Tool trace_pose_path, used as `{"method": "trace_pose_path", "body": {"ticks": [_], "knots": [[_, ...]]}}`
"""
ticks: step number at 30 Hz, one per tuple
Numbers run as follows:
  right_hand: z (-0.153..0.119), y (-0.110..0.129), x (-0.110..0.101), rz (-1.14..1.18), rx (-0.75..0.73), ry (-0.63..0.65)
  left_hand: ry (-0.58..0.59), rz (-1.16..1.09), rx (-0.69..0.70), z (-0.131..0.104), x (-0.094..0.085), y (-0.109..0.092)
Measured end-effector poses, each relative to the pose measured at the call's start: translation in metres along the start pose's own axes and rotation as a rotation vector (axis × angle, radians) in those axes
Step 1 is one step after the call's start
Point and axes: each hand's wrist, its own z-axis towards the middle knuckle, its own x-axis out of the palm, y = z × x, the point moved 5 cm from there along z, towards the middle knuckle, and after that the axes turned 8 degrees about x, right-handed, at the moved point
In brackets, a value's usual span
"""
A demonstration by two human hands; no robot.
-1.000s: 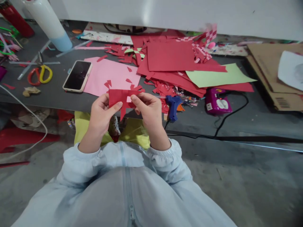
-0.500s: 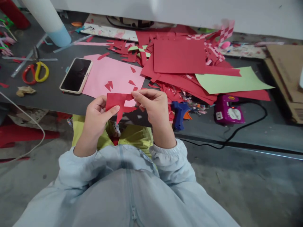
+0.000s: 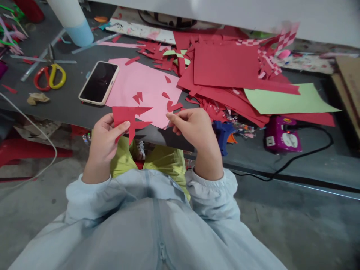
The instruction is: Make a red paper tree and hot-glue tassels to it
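Observation:
My left hand (image 3: 105, 137) grips a red paper cutout (image 3: 123, 115) between thumb and fingers. Pointed strips stick out from its right side and its lower edge. My right hand (image 3: 192, 125) hovers to the right, over the edge of a pink paper sheet (image 3: 126, 86), thumb and fingertips pinched together. Whether a small scrap sits in that pinch is hidden. Just beyond its fingertips lie red paper scraps (image 3: 173, 107), and more small red pieces (image 3: 138, 97) are scattered on the pink sheet.
A phone (image 3: 99, 82) overlaps the pink sheet, left of which lie scissors (image 3: 57, 76). Red paper (image 3: 225, 63) and a green sheet (image 3: 292, 99) pile up at right, near a blue glue gun (image 3: 222, 137) and a purple power box (image 3: 282, 137) with a black cord. A bottle (image 3: 80, 33) stands behind.
My right hand has come away from the red cutout and moved right. My left hand has shifted left with the cutout, whose right-hand points now show. The whole view has shifted slightly.

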Motion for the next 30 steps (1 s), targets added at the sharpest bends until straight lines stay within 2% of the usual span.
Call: {"method": "trace_pose_path", "body": {"ticks": [2, 4, 12, 16, 20, 30], "knots": [[-0.004, 0.001, 0.001, -0.056, 0.027, 0.004, 0.003, -0.019, -0.009, -0.001, 0.003, 0.000], [-0.008, 0.000, 0.004, -0.017, 0.038, 0.015, 0.011, -0.030, -0.009, -0.002, 0.008, 0.000], [-0.027, -0.011, 0.033, 0.439, 0.096, 0.230, 0.043, -0.115, 0.030, 0.007, 0.031, 0.006], [-0.028, 0.000, 0.045, 0.513, 0.012, 0.263, 0.047, -0.162, 0.065, 0.007, 0.045, 0.011], [-0.023, 0.007, 0.051, 0.507, -0.061, 0.227, 0.073, -0.177, 0.065, 0.003, 0.056, 0.014], [-0.034, 0.000, 0.060, 0.493, 0.016, 0.352, -0.056, -0.098, 0.142, 0.013, 0.048, 0.002]]}}
